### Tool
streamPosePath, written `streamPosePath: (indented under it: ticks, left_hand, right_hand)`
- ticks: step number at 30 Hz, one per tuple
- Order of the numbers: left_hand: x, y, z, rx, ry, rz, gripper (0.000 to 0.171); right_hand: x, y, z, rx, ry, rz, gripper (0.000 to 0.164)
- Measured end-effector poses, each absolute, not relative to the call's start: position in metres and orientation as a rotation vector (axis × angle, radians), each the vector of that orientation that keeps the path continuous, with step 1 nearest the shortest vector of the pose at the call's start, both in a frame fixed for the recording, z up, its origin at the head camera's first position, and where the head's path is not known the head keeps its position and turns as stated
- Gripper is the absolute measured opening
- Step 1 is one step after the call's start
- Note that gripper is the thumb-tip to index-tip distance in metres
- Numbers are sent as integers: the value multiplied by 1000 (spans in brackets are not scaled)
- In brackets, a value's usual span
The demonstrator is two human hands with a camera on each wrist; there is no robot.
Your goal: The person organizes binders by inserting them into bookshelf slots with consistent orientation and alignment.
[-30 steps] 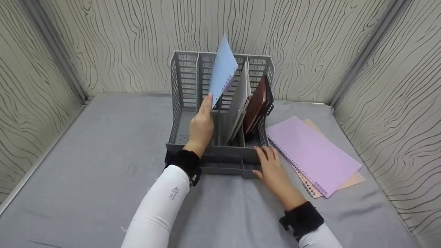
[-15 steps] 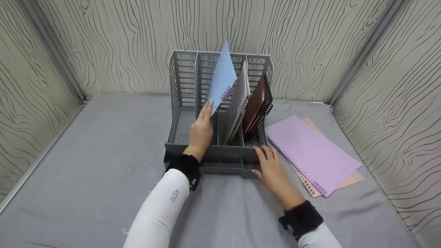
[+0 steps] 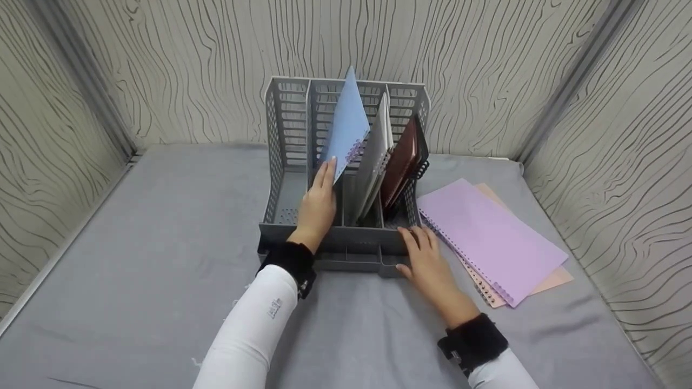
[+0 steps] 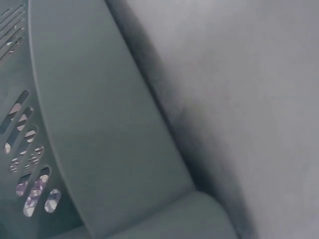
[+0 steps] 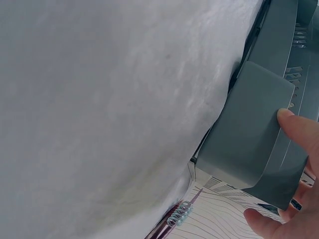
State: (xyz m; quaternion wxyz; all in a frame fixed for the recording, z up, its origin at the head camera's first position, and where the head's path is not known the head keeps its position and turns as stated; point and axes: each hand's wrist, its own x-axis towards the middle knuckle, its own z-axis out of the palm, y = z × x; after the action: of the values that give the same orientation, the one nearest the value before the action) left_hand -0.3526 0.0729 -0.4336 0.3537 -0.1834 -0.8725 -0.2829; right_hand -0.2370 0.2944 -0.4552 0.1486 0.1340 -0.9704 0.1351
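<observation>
My left hand (image 3: 318,208) holds a pale blue spiral notebook (image 3: 347,121) by its near lower edge. The fingers lie along its left face; the thumb is hidden. The notebook stands tilted inside a grey file organizer (image 3: 289,232), left of the grey notebooks (image 3: 373,162); its bottom is out of sight. My right hand (image 3: 430,270) grips the organizer's front right corner, with the thumb (image 5: 294,124) on the small front tray's rim (image 5: 249,124) and the fingers over the front wall. Only the organizer and cloth appear in the left wrist view.
Brown and black notebooks (image 3: 403,162) lean in the organizer's right compartment. A purple spiral notebook (image 3: 492,243) lies over a peach one (image 3: 557,281) on the grey cloth (image 3: 162,243), right of the organizer. Patterned panels (image 3: 216,70) stand behind and at both sides.
The blue notebook has come down deeper into the organizer, with my left hand lowering slightly along with it. My right hand has stayed at the front corner.
</observation>
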Motion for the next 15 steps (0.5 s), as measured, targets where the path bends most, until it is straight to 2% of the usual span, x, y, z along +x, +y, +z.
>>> streamPosePath:
  ticks: [15]
  left_hand:
    - [-353, 75, -435, -428, -2329, -711, 72]
  right_hand:
    - [-237, 294, -454, 393, -2774, 418, 74]
